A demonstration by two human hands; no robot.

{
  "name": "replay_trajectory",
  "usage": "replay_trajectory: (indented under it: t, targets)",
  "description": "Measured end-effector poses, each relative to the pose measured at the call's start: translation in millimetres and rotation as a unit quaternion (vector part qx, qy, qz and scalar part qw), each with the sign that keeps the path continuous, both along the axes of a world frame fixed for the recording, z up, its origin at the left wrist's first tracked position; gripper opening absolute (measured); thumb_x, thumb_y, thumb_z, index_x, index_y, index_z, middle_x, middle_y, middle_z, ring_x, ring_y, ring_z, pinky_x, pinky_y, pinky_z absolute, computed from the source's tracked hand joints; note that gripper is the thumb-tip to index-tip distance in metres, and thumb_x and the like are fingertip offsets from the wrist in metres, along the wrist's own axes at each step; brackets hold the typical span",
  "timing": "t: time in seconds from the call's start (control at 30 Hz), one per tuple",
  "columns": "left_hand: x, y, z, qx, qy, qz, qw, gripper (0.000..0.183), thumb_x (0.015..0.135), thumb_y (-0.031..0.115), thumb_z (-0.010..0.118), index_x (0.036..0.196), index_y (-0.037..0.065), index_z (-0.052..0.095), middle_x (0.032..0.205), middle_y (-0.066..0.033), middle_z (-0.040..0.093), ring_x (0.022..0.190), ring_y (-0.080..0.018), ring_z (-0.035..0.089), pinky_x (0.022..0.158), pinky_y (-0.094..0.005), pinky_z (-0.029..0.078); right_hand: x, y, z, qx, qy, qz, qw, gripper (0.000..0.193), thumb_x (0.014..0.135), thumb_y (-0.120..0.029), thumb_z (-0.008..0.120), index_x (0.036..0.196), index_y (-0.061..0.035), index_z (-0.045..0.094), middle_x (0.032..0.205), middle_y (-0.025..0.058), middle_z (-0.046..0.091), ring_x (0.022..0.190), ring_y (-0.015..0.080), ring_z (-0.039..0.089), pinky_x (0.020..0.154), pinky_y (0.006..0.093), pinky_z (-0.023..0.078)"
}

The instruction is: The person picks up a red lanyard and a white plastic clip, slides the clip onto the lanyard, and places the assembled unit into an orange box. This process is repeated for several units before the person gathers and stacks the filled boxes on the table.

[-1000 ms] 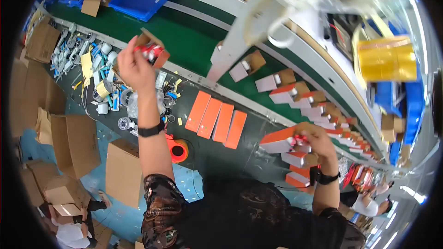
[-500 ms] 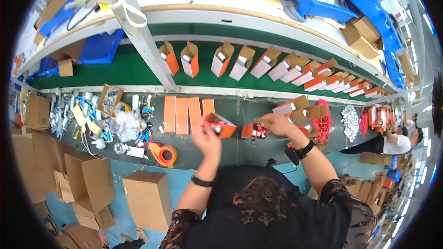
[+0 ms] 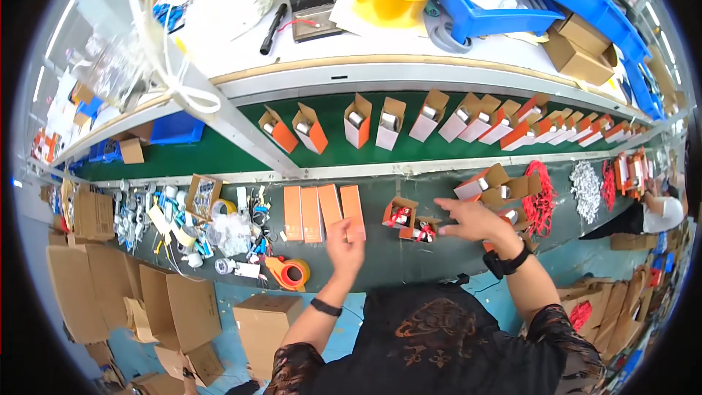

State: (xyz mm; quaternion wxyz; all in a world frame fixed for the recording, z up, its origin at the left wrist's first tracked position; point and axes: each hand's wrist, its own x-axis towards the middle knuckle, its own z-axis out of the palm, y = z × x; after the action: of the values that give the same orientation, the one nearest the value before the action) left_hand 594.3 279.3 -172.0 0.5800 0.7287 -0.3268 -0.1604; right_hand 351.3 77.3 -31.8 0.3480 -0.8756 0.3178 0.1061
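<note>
My left hand (image 3: pixel 345 247) is at the lower end of the rightmost flat orange box (image 3: pixel 352 208), its fingers curled against that box's edge. Three similar orange boxes (image 3: pixel 292 212) lie to its left. Near the middle of the dark bench stand two open cartons, one behind (image 3: pixel 390 213) and one in front (image 3: pixel 414 234), each showing red and silver contents too small to make out. My right hand (image 3: pixel 472 219), fingers stretched and apart, hovers just right of these cartons and holds nothing. More open cartons (image 3: pixel 479 186) with silver parts lie beyond it.
A row of open cartons (image 3: pixel 357 132) stands on the green belt behind. Red cords (image 3: pixel 540 201) and white pieces (image 3: pixel 585 190) are heaped at right. An orange tape dispenser (image 3: pixel 289 273) and mixed parts (image 3: pixel 172 223) lie at left. Another person (image 3: pixel 662 212) works at far right.
The open carton from my left hand now stands beside the other one on the bench. My left hand has moved to the orange boxes; my right hand has let go of the other carton.
</note>
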Motion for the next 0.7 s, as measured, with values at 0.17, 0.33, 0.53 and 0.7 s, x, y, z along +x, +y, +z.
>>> replay_trajectory:
  t: [0.17, 0.33, 0.53, 0.7]
  targets:
    - [156, 16, -14, -0.084, 0.01, 0.172, 0.981, 0.02, 0.093, 0.008, 0.061, 0.11, -0.001, 0.056, 0.1, -0.0059, 0.059, 0.091, -0.0136, 0.056, 0.082, -0.0285, 0.049, 35, -42, 63, 0.002, 0.02, -0.026, 0.999, 0.069, 0.082, -0.028, 0.074, 0.14, -0.0056, 0.045, 0.125, 0.0177, 0.062, 0.098, 0.0273, 0.069, 0.085, 0.037, 0.053]
    - [325, -24, -27, 0.091, -0.142, 0.115, 0.979, 0.05, 0.078, 0.015, 0.076, 0.121, -0.001, 0.057, 0.116, -0.0134, 0.061, 0.101, -0.0224, 0.059, 0.088, -0.0361, 0.048, 101, -107, -9, 0.089, -0.123, -0.24, 0.959, 0.083, 0.074, -0.017, 0.081, 0.144, -0.004, 0.038, 0.119, 0.021, 0.061, 0.092, 0.0232, 0.066, 0.077, 0.0344, 0.055]
    - [438, -79, -87, 0.15, -0.171, -0.119, 0.966, 0.09, 0.068, 0.012, 0.084, 0.145, 0.008, 0.038, 0.134, -0.0127, 0.055, 0.126, -0.0263, 0.049, 0.107, -0.0388, 0.037, 176, -140, -122, 0.119, -0.139, -0.344, 0.921, 0.115, 0.06, -0.015, 0.09, 0.152, -0.0061, 0.022, 0.13, 0.0232, 0.052, 0.097, 0.0276, 0.064, 0.06, 0.0362, 0.058]
    - [383, -149, -58, 0.034, -0.105, -0.263, 0.958, 0.092, 0.067, 0.008, 0.085, 0.145, 0.004, 0.036, 0.139, -0.0129, 0.048, 0.134, -0.0263, 0.041, 0.111, -0.0395, 0.032, 194, -136, -143, 0.101, -0.179, -0.399, 0.894, 0.098, 0.064, -0.022, 0.088, 0.145, -0.007, 0.035, 0.1, 0.0171, 0.065, 0.066, 0.0251, 0.066, 0.046, 0.0357, 0.053]
